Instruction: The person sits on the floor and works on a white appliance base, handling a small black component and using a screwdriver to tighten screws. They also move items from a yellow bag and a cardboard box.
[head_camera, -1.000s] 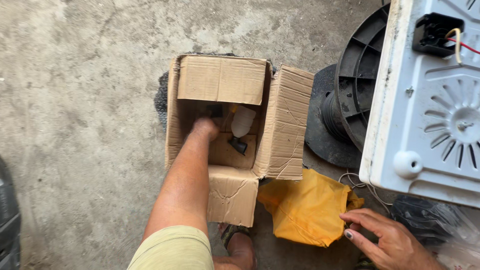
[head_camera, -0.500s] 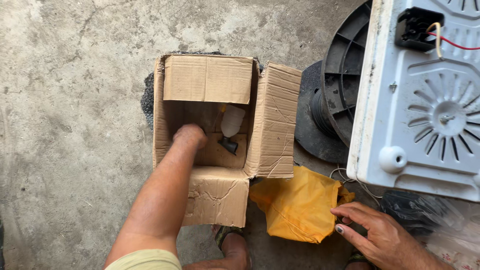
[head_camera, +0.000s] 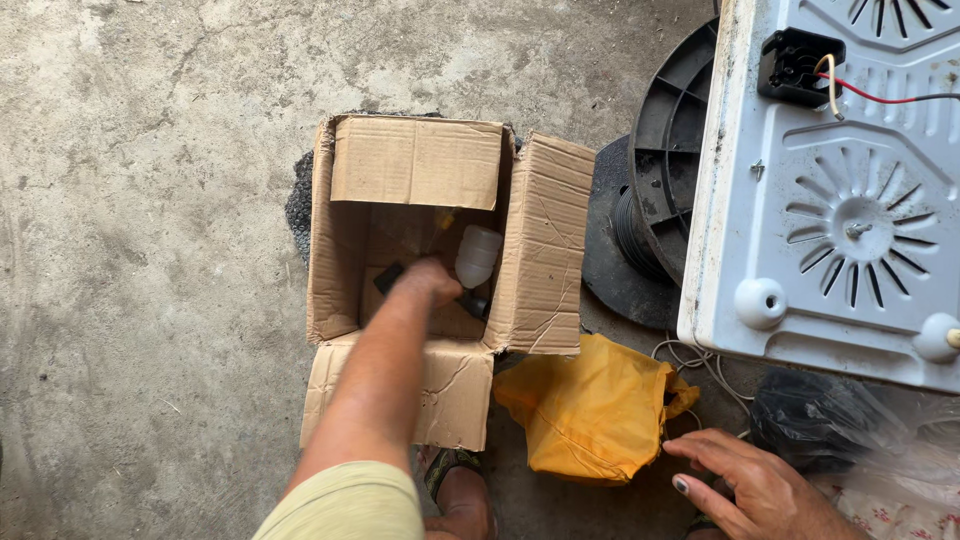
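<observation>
- A person's left hand (head_camera: 428, 280) is reaching down inside an open cardboard box (head_camera: 545, 245) sitting on the concrete floor (head_camera: 140, 200); whether its fingers are gripping anything cannot be told.
- A small white plastic bottle (head_camera: 478, 254) is lying just beside that hand, toward the box's right wall.
- A yellow cloth bag (head_camera: 590, 415) is slumping beside the box's near right corner.
- The right hand (head_camera: 755, 485) is resting fingers spread, grasping nothing, near the bag.
- A white appliance panel (head_camera: 850, 190) is lying over a black reel (head_camera: 665, 180) at right.

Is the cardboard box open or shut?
Open. The cardboard box has its flaps folded outward, and the left hand reaches inside beside a pale bottle.
</observation>
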